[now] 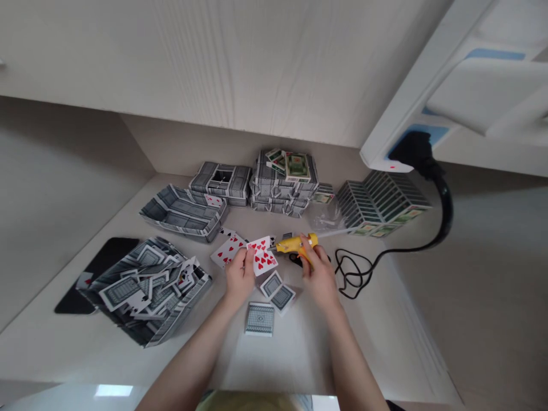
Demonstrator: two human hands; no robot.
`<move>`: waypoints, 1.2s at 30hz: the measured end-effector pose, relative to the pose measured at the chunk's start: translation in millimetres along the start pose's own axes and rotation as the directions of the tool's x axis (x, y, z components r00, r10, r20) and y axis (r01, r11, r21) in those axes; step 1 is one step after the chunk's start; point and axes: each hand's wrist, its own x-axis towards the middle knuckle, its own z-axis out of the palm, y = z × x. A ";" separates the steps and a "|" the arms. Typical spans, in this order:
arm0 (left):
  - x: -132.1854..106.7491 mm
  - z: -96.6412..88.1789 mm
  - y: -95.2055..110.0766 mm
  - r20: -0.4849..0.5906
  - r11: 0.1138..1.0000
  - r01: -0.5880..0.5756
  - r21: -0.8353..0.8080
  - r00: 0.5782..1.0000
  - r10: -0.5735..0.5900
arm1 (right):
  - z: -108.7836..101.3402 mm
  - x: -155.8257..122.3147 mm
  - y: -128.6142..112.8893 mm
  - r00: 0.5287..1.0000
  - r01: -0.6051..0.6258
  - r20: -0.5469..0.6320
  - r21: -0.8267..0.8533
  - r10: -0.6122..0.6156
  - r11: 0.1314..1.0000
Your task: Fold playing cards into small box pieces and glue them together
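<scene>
My left hand (240, 275) pinches a ten of hearts playing card (263, 260) by its left edge, face up. In my right hand (317, 274) is a yellow hot glue gun (295, 244), with a white glue stick (336, 232) jutting from its back. The gun's nozzle points left and is at the card's upper right; whether it touches cannot be made out. Several face-up cards (229, 248) lie behind my left hand. Closer to me are face-down cards (282, 298) and a patterned stack (260, 318).
A box made of cards (171, 319), full of loose cards, stands left on a black mat (103, 260). Behind are an open card tray (182, 214), stacked card boxes (280, 191) and rows of card packs (381, 202). A black cord (402, 250) runs right to a plug (413, 149).
</scene>
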 end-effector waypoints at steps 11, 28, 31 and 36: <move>0.7 -0.7 0.6 -0.029 0.997 0.001 -0.079 1.000 -0.003 | 0.9 0.8 6.6 0.999 -0.006 -0.041 -0.040 0.005 0.999; 5.5 4.9 -14.7 -0.088 0.938 0.141 -0.317 0.980 -0.177 | 3.7 4.8 59.2 0.858 -0.452 -0.360 -0.192 0.366 0.871; 6.2 4.4 -14.2 -0.112 0.932 0.136 -0.336 0.977 -0.183 | 2.4 7.1 50.9 0.828 -0.492 -0.426 -0.240 0.365 0.837; 9.0 3.7 -13.9 -0.135 0.947 0.121 -0.297 0.977 -0.167 | -3.4 23.4 19.6 0.974 -0.119 -0.213 -0.179 0.080 0.977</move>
